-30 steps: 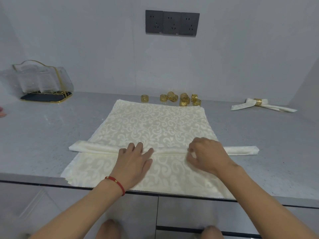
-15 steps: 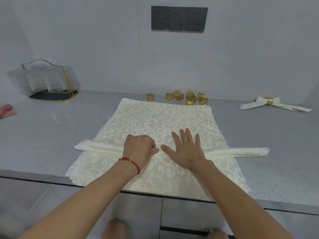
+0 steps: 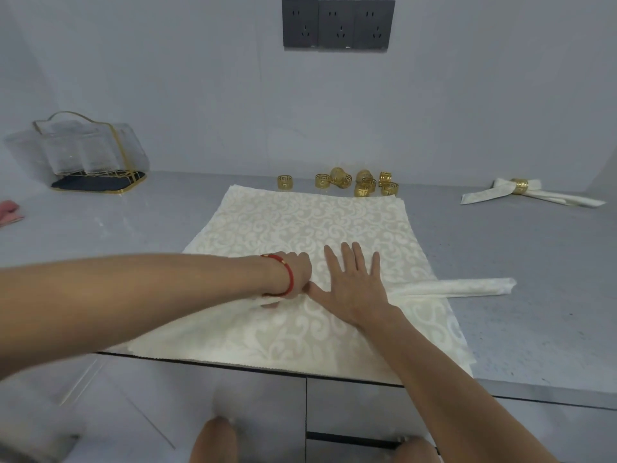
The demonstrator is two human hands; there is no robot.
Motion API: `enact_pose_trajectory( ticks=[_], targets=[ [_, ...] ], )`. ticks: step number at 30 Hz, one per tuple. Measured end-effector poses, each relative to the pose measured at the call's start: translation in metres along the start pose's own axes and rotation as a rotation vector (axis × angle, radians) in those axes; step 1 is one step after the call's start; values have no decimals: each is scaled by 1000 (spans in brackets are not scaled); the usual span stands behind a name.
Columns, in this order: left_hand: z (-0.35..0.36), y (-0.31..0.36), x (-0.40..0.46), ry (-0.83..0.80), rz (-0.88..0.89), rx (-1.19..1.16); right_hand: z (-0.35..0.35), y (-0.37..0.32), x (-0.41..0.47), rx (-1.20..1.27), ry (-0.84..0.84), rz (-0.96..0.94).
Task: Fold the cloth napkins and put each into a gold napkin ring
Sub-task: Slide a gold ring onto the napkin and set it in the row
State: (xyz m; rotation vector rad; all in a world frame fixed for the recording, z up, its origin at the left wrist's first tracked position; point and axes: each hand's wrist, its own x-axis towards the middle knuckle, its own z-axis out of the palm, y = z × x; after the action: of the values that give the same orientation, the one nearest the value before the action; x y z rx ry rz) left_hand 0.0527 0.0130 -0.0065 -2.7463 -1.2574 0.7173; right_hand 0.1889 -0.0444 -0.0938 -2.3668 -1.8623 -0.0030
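Half a second ago my left forearm came up from below; now it lies across from the left, and the strip's left end, which stuck out past the stack, is gone from sight under that arm. My left hand (image 3: 295,277) is curled at the middle of the folded napkin strip (image 3: 467,286), fingers tucked under — it seems to pinch the fold, though I cannot see the fingertips clearly. My right hand (image 3: 350,282) is unchanged: flat, fingers straight and spread, pressing the strip just beside the left, holding nothing. The strip's right end pokes out past the stack of patterned cream napkins (image 3: 310,225) it lies across.

The grey countertop (image 3: 534,329) meets a pale wall with three dark sockets (image 3: 338,24). The loose gold napkin rings (image 3: 347,182) cluster beyond the stack's far edge; a finished napkin in its ring (image 3: 519,190) lies far right. At the left stand a clear holder with gold wire (image 3: 90,152) and a pink cloth (image 3: 10,212) at the edge.

No writing is readable.
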Motion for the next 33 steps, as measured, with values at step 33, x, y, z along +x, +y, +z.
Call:
enact_pose_trajectory(
  ticks=[33],
  targets=[
    [0, -43, 34, -162, 379, -529, -88, 66, 14, 219, -552, 6]
  ],
)
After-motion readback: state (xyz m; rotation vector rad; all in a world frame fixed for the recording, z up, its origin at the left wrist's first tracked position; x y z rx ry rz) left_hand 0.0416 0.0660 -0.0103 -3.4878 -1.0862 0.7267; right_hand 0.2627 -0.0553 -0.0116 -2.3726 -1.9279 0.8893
